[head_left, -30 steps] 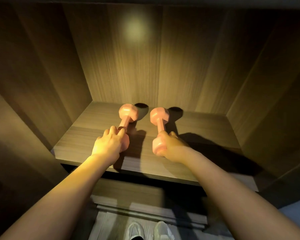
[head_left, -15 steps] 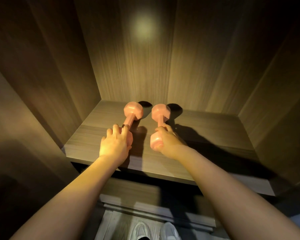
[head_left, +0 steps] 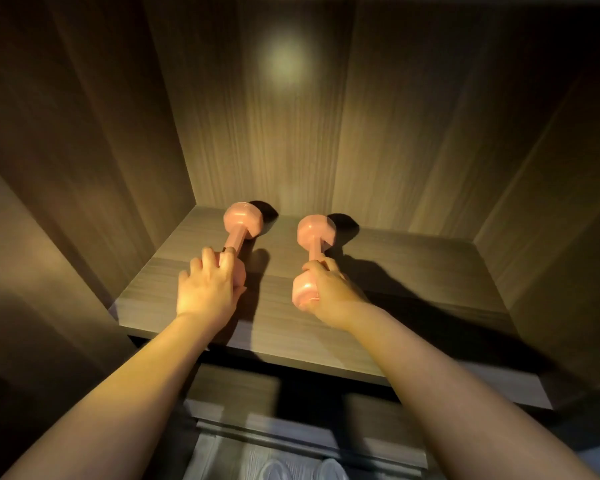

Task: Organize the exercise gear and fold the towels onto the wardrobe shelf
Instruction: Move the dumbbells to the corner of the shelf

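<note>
We are looking into a dim wood-grain wardrobe bay, its back panel (head_left: pixel 291 133) catching a spot of light. The wardrobe shelf (head_left: pixel 395 306) is carrying both pink dumbbells. The left dumbbell (head_left: pixel 239 233) and the right dumbbell (head_left: pixel 315 237) are lying side by side but apart. Their long axes are running front to back, with the far heads sitting near the back panel. Our left hand (head_left: pixel 207 291) is cupping the near head of the left dumbbell, fingers curled over its top. Our right hand (head_left: pixel 331 294) is wrapping the right dumbbell's handle just behind its near head. With each hand on its own weight, we are judging that any coming nudge runs along those axes. The heads are looking faceted, smooth and slightly glossy, likely sliding easily on the laminate. No towels are showing.
</note>
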